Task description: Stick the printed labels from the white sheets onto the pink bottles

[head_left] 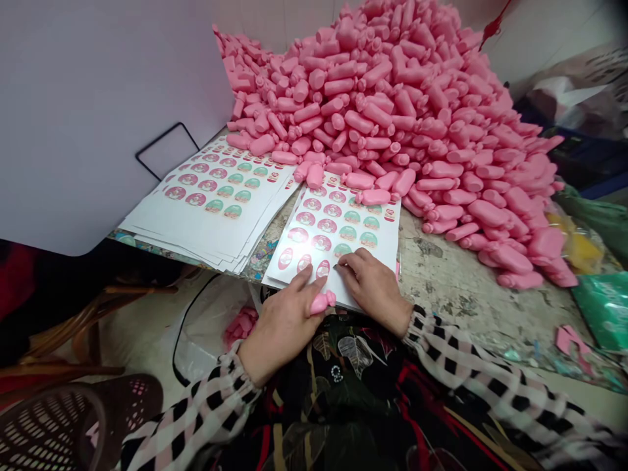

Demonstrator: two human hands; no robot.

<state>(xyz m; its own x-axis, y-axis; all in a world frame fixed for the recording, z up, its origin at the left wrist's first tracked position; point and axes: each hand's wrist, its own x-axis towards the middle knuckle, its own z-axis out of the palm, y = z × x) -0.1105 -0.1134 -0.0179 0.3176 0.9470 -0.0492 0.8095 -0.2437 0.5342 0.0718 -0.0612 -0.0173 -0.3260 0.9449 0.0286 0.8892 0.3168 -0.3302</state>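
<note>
My left hand (289, 317) is wrapped round a small pink bottle (322, 302), whose knobbed end sticks out beside the thumb. Its forefinger reaches over the near edge of a sticker sheet (385, 239) printed with pink and green labels. On the same sheet, my right hand (370, 284) has thumb and forefinger pinched close by an oval pink label (322, 269). Whatever those fingertips hold is too small to make out. A few bottles from the pile lie over the sheet's far edge.
A large heap of pink bottles (392, 98) covers the back of the worktable (432, 275). Left of my hands lies another stack of label sheets (196, 209), beside a grey panel (108, 98). A green packet (603, 311) lies right; a brown basket (49, 425) stands low left.
</note>
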